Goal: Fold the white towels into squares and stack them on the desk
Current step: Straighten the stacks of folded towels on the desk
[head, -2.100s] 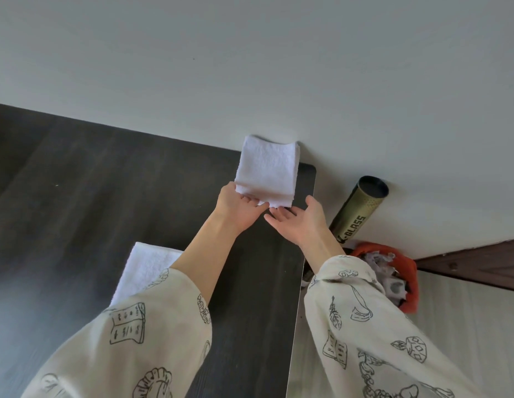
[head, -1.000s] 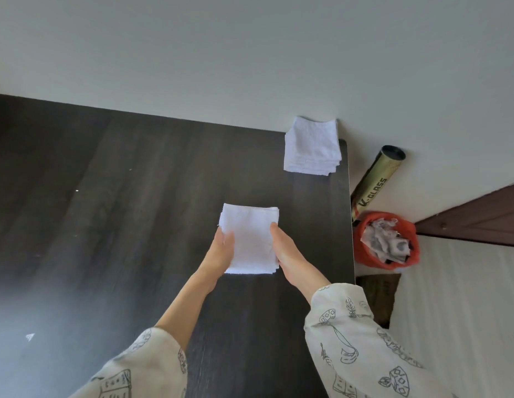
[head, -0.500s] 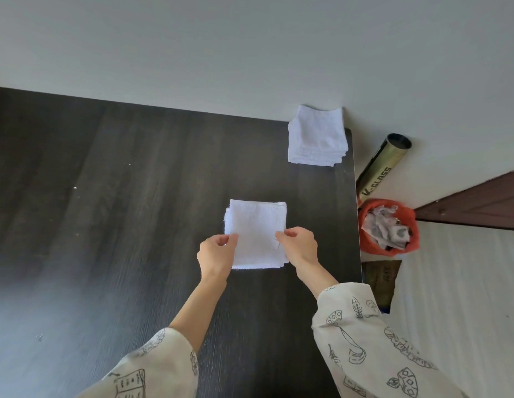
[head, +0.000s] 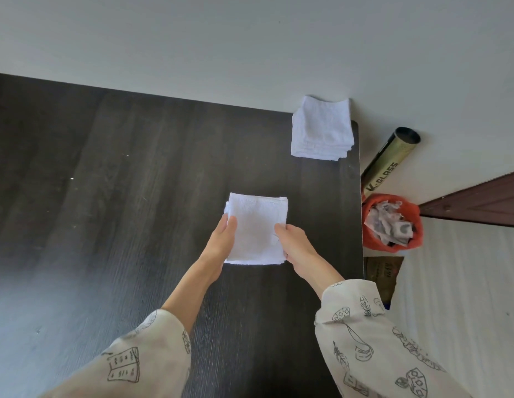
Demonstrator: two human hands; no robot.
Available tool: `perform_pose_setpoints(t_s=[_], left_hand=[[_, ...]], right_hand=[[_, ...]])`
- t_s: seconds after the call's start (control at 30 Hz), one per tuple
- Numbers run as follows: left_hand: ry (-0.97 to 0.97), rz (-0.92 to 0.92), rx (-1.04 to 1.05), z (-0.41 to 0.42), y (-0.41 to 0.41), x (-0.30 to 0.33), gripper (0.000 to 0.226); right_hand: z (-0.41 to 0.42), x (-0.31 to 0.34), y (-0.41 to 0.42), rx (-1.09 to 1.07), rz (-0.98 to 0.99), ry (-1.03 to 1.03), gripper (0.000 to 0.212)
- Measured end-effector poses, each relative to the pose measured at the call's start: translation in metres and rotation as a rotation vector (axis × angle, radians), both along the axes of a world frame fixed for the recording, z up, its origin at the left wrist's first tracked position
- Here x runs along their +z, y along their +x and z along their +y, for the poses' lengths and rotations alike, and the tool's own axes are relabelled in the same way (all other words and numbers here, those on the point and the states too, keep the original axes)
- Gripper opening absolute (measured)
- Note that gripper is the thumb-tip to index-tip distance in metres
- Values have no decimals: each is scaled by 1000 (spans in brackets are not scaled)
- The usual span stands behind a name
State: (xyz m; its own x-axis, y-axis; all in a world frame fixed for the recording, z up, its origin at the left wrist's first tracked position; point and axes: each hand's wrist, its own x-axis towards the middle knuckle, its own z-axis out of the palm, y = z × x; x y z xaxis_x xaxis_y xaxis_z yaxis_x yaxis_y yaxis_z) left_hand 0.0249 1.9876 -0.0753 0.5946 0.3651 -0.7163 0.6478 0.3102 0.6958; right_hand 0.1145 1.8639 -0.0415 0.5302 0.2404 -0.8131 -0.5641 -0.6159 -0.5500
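Now both hands, the left hand [head: 223, 239] and right hand [head: 293, 244], are pinching the side edges of the folded white terry towel [head: 257, 228] lying mid-bench [head: 106, 196], and should be keeping layers aligned while carrying it squarely onto the white towel stack [head: 321, 129] at the far corner.

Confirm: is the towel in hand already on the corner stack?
No, the folded towel lies mid-desk between both hands, apart from the stack.
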Motion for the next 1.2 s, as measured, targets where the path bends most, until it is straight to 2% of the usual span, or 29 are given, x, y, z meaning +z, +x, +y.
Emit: perform_pose_setpoints(t_s=[0.03,0.1,0.23,0.33,0.4,0.47,0.57,0.63,0.7,0.77,0.8,0.9,1.0,1.1,1.13,1.2], left_hand=[[-15,-9,-29,0,-1,-1,75],[-4,-27,-104,-4,-3,4,79],[171,12,-197,-10,-12,5,55],[240,24,-241,-13,-16,1,55],[240,10,-249,-15,-16,3,56],[273,16,-191,-12,-15,12,58],[589,31,-206,5,2,20,57],[849,-8,-410,17,26,24,52],[981,-52,-675,20,52,26,50],[946,-19,-842,17,72,25,50],[909,23,-887,16,76,24,50],[879,196,-934,13,68,24,47],[826,341,-779,18,45,22,46],[696,320,-510,23,33,17,28],[600,291,-412,23,33,17,24],[336,183,-274,11,31,23,35]], right_hand=[[1,0,-1,38,18,13,27],[0,1,-4,108,61,13,41],[-5,2,0,121,61,-19,50],[-5,4,-1,184,52,-32,51],[-5,2,-1,153,45,-23,51],[-7,1,-1,-36,28,-31,48],[-18,-1,-6,-503,139,-28,45],[-27,1,-15,-700,341,17,50],[-31,3,-25,-859,586,103,55],[-28,5,-29,-943,759,179,59],[-26,5,-28,-952,783,205,61],[-18,8,-19,-873,674,210,60],[-21,7,-9,-724,484,142,64],[-25,4,-11,-653,272,119,61],[-24,4,-15,-623,206,113,59],[-17,6,-26,-567,146,140,53]])
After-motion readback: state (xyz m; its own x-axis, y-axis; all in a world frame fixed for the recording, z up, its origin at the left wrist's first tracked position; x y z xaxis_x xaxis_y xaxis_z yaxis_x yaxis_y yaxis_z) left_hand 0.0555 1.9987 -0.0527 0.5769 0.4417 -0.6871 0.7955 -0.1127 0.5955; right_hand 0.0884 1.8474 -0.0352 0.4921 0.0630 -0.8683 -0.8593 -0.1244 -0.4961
